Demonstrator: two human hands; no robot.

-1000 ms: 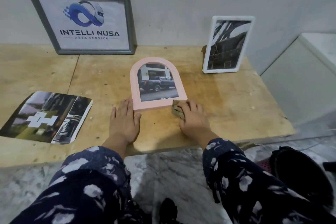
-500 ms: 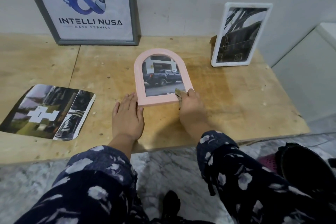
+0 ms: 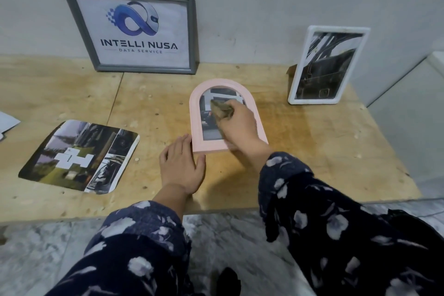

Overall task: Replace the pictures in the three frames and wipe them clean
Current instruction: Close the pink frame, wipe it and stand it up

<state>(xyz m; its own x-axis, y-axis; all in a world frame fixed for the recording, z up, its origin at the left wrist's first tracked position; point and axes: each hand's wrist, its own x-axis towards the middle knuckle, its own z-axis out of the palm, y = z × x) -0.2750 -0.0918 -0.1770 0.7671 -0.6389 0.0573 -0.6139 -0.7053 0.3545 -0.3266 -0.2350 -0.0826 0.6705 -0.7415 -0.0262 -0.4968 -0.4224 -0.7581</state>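
Near the middle of the wooden worktop [image 3: 300,151], somewhat toward its front edge, a pink arched frame [image 3: 252,108] lies flat on its back, glass side up. It has a rounded top and a straight bottom; its long axis runs from front to back, the arch pointing toward the wall and the straight bottom toward the person. Behind the glass is a photograph, partly covered, showing a dark vehicle before a pale building. The right hand [image 3: 239,125] lies over the glass, fingers curled round a small crumpled grey-brown cloth [image 3: 222,110], which is pressed against the upper middle of the pane. The left hand [image 3: 180,166] rests flat on the worktop, fingers straight and together, their tips touching the frame's front left corner. Both sleeves are dark with a pale floral print. At the back edge on the left, a grey rectangular frame [image 3: 72,29] leans against the wall, showing a blue looped logo and the words INTELLI NUSA DATA SERVICE. At the back right, a white upright frame [image 3: 302,65] stands tilted back, holding a dark photograph whose content cannot be made out; a brown support shows behind its left side. Toward the front left of the worktop, well apart from the pink frame, lies a loose printed sheet [image 3: 79,156] with rounded corners and a white cross-like shape near its middle. At the far left edge a scrap of white paper [image 3: 7,122] is partly in view.
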